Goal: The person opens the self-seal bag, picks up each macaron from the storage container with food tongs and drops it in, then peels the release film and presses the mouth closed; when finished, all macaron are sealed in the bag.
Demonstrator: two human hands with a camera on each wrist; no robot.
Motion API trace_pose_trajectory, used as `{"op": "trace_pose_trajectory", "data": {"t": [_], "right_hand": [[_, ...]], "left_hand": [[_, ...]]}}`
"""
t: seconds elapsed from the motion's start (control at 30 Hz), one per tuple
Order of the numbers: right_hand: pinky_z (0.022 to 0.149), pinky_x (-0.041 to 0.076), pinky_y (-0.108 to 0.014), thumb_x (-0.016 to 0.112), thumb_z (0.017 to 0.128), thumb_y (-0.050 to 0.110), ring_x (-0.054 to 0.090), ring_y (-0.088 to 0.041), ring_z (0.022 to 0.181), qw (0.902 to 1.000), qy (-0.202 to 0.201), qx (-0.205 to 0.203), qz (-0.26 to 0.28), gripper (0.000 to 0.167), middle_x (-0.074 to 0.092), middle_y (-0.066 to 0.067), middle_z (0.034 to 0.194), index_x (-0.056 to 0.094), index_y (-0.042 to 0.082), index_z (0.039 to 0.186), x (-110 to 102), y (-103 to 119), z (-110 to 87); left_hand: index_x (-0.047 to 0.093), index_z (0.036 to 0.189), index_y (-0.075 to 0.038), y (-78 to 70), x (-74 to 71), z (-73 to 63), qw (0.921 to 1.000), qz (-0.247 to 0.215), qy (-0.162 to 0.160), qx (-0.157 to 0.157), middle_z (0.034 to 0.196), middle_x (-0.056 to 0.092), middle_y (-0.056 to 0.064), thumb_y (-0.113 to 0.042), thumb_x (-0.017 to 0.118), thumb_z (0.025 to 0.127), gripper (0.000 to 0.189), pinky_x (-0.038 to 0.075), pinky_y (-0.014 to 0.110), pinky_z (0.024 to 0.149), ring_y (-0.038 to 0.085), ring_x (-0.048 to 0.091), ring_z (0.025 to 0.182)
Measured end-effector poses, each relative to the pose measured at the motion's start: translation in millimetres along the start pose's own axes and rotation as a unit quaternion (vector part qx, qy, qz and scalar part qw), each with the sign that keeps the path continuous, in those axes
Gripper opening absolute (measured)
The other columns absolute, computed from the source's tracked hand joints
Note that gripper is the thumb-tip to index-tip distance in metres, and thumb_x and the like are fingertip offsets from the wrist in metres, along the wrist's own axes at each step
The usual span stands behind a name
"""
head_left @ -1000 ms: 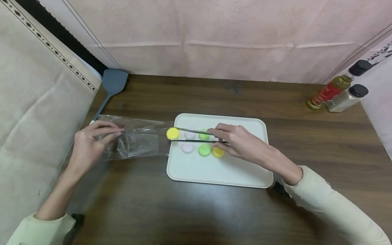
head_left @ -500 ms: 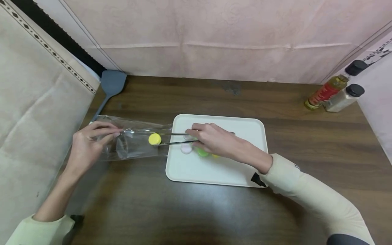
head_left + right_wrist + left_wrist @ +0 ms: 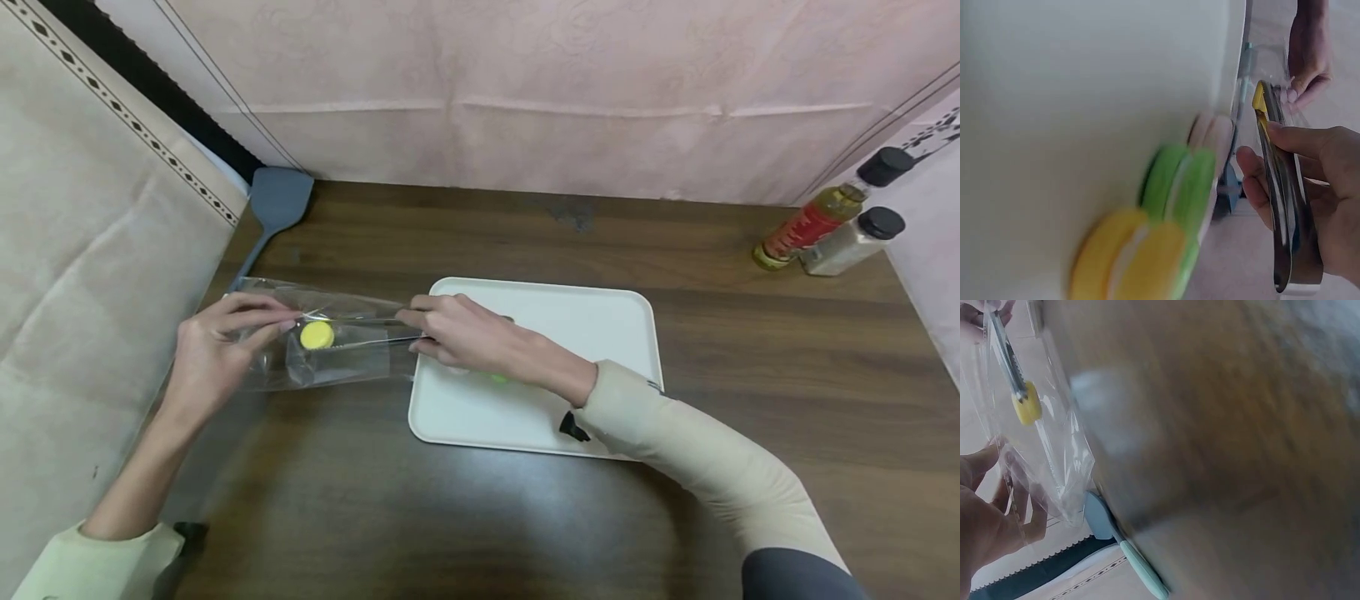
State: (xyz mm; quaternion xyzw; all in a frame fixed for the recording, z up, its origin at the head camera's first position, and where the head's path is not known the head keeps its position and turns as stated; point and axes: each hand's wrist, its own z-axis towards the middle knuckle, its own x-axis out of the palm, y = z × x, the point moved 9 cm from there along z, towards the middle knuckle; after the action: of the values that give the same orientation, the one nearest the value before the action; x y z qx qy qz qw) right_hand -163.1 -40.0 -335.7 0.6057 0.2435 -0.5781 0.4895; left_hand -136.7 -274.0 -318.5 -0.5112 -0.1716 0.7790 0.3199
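My left hand (image 3: 217, 337) pinches the clear plastic bag (image 3: 360, 365), which stretches out to the right as far as the white tray (image 3: 495, 421). Metal tongs (image 3: 1291, 237) are gripped in my right hand (image 3: 480, 333) at the bag's right end. Between their tips is a yellow macaron (image 3: 317, 335), which lies inside the bag near my left fingers. In the right wrist view, another yellow macaron (image 3: 1129, 256), a green macaron (image 3: 1175, 184) and a pale pinkish macaron (image 3: 1210, 140) stand out blurred on the tray. My right hand hides most of these in the head view.
A grey-blue spatula (image 3: 281, 200) lies at the table's back left, its handle running under the bag. An oil bottle (image 3: 806, 229) and a black-capped jar (image 3: 851, 243) stand at the back right. Pale cloth hangs behind the wooden table (image 3: 337, 500).
My right hand has moved left with the tongs, carrying the yellow macaron from the tray's left edge deep into the bag. The left hand has kept its place on the bag.
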Motion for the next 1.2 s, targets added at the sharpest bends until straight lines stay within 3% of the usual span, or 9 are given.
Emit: {"op": "trace_pose_trajectory", "data": {"t": [0.17, 0.37, 0.6, 0.73, 1.2], "right_hand": [[0.080, 0.062, -0.030, 0.072, 0.109, 0.015, 0.072, -0.016, 0.086, 1.0000, 0.006, 0.003, 0.007, 0.032, 0.073, -0.012, 0.112, 0.072, -0.003, 0.135, 13, 5, 14.1], [0.079, 0.063, -0.032, 0.071, 0.109, 0.014, 0.070, -0.016, 0.085, 0.9997, 0.006, 0.001, 0.022, 0.023, 0.070, -0.011, 0.105, 0.073, -0.002, 0.126, 25, 10, 24.7], [0.077, 0.061, -0.032, 0.069, 0.110, 0.016, 0.066, -0.014, 0.083, 0.9986, 0.019, 0.002, 0.050, 0.029, 0.071, -0.013, 0.110, 0.071, -0.002, 0.133, 36, 15, 36.0], [0.079, 0.062, -0.032, 0.068, 0.111, 0.015, 0.071, -0.017, 0.088, 0.9982, 0.017, -0.003, 0.057, 0.033, 0.072, -0.016, 0.118, 0.069, -0.003, 0.139, 37, 19, 42.7], [0.077, 0.063, -0.034, 0.069, 0.110, 0.017, 0.072, -0.018, 0.087, 0.9979, 0.026, 0.013, 0.058, 0.025, 0.072, -0.013, 0.115, 0.072, 0.000, 0.129, 42, 21, 46.9]], "left_hand": [[0.088, 0.100, -0.001, -0.6, -0.2, 0.4, 0.9999, -0.009, -0.006, 0.005, 0.106, 0.078, 0.012, 0.012, 0.085, 0.089, 0.018, 0.042, 0.004, 0.088, -0.019, 0.059, 0.106], [0.088, 0.101, 0.000, -1.2, 1.7, 1.6, 0.9997, -0.018, -0.005, 0.016, 0.105, 0.078, 0.013, 0.014, 0.084, 0.088, 0.019, 0.042, 0.004, 0.091, -0.018, 0.060, 0.105], [0.087, 0.102, 0.000, 1.8, 1.3, 0.6, 1.0000, -0.002, 0.002, -0.001, 0.108, 0.078, 0.013, 0.010, 0.083, 0.091, 0.016, 0.041, 0.007, 0.081, -0.019, 0.057, 0.105], [0.087, 0.102, 0.000, 1.8, 1.3, 1.3, 1.0000, 0.001, 0.001, 0.002, 0.108, 0.079, 0.013, 0.009, 0.084, 0.091, 0.015, 0.042, 0.007, 0.080, -0.019, 0.057, 0.105], [0.088, 0.103, -0.003, 5.7, 1.0, 0.1, 0.9999, 0.007, 0.003, -0.007, 0.109, 0.079, 0.012, 0.007, 0.085, 0.091, 0.016, 0.041, 0.008, 0.077, -0.020, 0.055, 0.104]]}}
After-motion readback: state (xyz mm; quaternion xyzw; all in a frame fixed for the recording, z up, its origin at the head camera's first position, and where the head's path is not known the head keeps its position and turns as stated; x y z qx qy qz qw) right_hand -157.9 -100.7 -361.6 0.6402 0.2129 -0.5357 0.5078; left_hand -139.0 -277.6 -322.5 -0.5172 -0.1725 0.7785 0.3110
